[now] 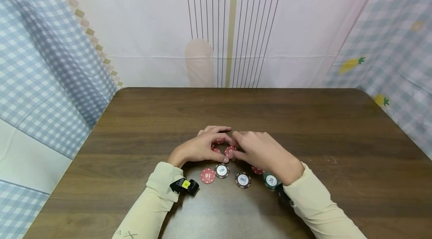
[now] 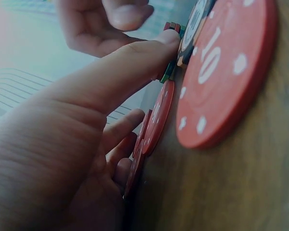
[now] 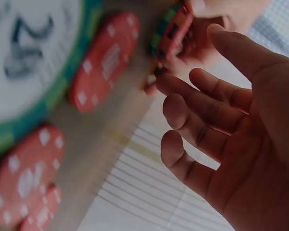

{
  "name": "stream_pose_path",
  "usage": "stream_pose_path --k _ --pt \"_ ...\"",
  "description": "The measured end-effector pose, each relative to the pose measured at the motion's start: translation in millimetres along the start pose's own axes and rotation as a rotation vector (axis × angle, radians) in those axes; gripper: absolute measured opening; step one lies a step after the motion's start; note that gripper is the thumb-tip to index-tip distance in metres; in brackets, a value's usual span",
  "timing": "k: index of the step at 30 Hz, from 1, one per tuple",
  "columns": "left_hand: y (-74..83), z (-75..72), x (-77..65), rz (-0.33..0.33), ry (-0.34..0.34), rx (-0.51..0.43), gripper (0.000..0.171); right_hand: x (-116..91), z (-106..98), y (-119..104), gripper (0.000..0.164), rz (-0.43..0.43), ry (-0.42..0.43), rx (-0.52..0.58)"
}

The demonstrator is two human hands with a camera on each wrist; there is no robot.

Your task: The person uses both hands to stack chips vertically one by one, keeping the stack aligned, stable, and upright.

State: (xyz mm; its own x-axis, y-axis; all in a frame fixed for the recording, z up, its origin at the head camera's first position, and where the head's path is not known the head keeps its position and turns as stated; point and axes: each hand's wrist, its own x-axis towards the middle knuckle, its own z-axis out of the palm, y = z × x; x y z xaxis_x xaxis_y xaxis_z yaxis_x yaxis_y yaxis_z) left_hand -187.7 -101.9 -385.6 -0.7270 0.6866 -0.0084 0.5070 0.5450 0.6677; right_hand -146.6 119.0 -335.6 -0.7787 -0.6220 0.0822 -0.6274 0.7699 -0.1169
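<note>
Between the two hands stands a small stack of poker chips (image 1: pixel 231 151), red on top with green below in the right wrist view. My left hand (image 1: pixel 199 147) pinches this stack, its thumb against the near side and its index finger curving round behind. More red chips (image 1: pixel 216 151) lie flat beneath the arch of that hand. My right hand (image 1: pixel 261 150) hovers just right of the stack, fingers loosely bent. In the right wrist view, its thumb and fingertips are apart from the stack (image 3: pixel 172 31) and hold nothing.
Nearer the person lie a red 10 chip (image 1: pixel 207 175) and two black-edged 100 chips (image 1: pixel 221 170). A green 20 chip (image 1: pixel 271 181) and a red chip (image 1: pixel 257 170) lie by the right wrist. The brown wooden table (image 1: pixel 162 115) meets a patterned cloth at its back.
</note>
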Motion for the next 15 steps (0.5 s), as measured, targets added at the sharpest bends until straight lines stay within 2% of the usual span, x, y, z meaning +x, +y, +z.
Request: stream_pose_path --k 9,15 --pt "1.7 -1.1 -0.1 -0.008 -0.012 -0.016 0.036 -10 -31 23 0.024 0.132 -0.017 0.018" --pt "1.3 -1.3 -0.9 0.001 -0.005 -0.015 0.035 -20 -50 38 0.026 0.292 -0.143 0.054"
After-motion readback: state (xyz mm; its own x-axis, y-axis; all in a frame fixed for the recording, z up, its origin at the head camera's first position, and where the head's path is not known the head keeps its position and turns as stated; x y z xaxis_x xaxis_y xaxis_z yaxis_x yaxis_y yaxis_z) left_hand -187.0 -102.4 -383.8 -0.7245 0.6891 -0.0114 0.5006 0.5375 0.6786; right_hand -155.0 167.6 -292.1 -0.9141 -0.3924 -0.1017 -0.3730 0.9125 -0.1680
